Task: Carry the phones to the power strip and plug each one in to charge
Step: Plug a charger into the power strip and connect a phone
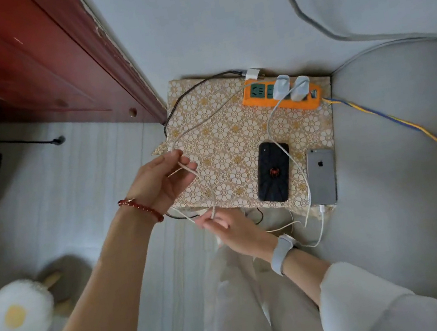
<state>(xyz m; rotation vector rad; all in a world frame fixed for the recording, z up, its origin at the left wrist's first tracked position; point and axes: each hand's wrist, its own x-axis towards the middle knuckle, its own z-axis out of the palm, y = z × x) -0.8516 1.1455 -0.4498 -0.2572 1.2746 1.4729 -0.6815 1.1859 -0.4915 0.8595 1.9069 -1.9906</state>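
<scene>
On the patterned bench [205, 127], the orange power strip [258, 96] is rigid and stays put. The black phone [273, 172] and grey phone [323, 176] look slick and breakable; grip their edges. The limp white cable [210, 192] is pinched by left hand [161, 183] and right hand [228, 228].

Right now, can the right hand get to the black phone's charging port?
Probably yes: the right hand pinches the white cable just off the near edge where the black phone lies, nothing between; the left hand holds that cable too.

both hands [161, 184] [228, 228] curled, pinching
</scene>
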